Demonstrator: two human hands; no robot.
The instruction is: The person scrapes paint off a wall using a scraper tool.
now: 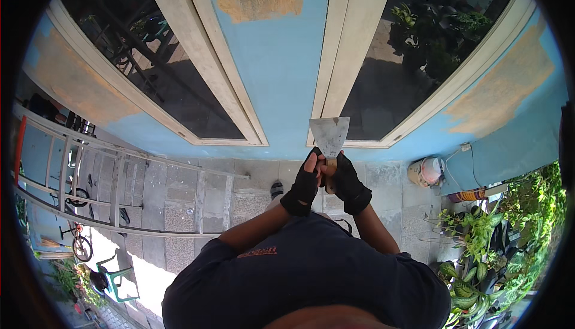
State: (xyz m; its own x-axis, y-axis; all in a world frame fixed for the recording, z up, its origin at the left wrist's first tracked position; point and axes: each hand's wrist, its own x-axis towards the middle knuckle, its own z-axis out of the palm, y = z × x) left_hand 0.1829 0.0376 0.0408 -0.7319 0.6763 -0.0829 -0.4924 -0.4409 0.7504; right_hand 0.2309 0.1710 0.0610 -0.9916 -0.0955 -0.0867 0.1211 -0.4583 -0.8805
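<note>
A putty knife with a broad, spotted metal blade (329,135) points up towards the wall in front of me. Its wooden handle (331,162) sits between my two hands, which wear black fingerless gloves. My right hand (352,183) grips the handle from the right, its thumb lying across it. From the left, my left hand (298,187) closes its fingers against the same handle; some fingertips are hidden. Ahead is a light blue wall (280,77) with a tan filler patch (263,1) high between two cream window frames (215,55).
An aluminium ladder (119,189) stands at left over the paved floor (265,194). A stained bucket (424,171) is by the wall at right, near a cable and potted plants (476,239). More filler patches (503,91) mark the wall. A green plastic chair (117,279) is behind left.
</note>
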